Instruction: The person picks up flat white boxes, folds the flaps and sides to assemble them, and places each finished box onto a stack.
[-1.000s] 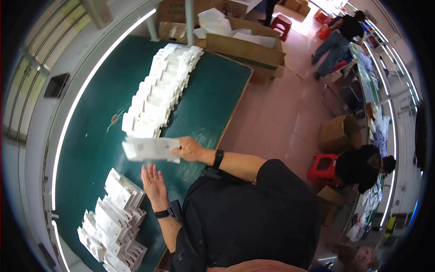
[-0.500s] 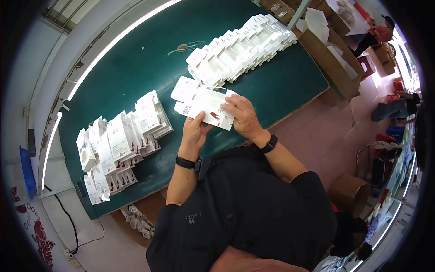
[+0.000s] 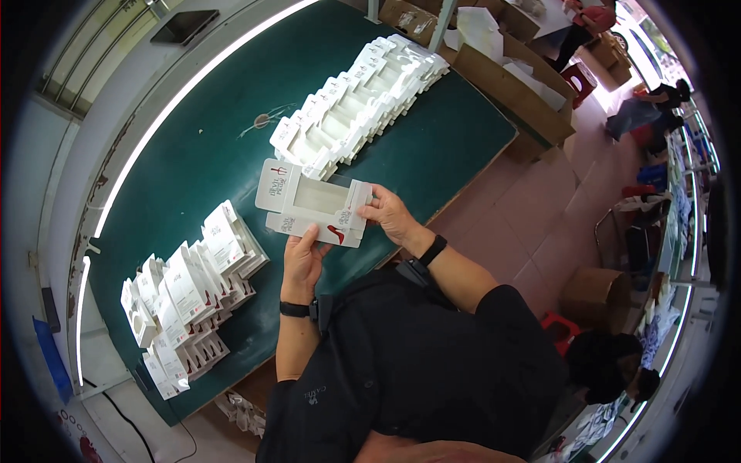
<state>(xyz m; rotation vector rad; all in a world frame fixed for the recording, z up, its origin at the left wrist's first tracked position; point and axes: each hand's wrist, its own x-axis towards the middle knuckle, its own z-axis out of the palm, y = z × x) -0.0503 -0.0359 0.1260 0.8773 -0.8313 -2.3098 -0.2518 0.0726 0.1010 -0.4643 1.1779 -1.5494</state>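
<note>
**You grip 1 white box (image 3: 320, 195) with both hands**

Taking the box as the clock's centre, your left hand (image 3: 302, 262) sits at 6 o'clock, its thumb laid over the near edge and its fingers (image 3: 326, 248) partly hidden beneath. Your right hand (image 3: 394, 218) is at 3 o'clock, thumb and fingers drawn in on the end of the box. Both hands are closed only as far as the box's edges allow.

The box is above the green bench (image 3: 181, 208), tilted, its pale rectangular window facing up and a flap standing out at 9 o'clock. A red shoe is printed near your right hand.

At 1 o'clock you have a long row of white boxes (image 3: 347, 104), overlapping on the bench; its near end lies just beside your box, though you cannot tell whether they touch. At 8 o'clock stands a cluster of white packages (image 3: 189, 289), packed in rows. An open cardboard carton (image 3: 505, 100) is at 2 o'clock, beyond the bench's edge, with white sheets (image 3: 478, 32) in it. You wear a black band (image 3: 434, 250) on each wrist.
</note>
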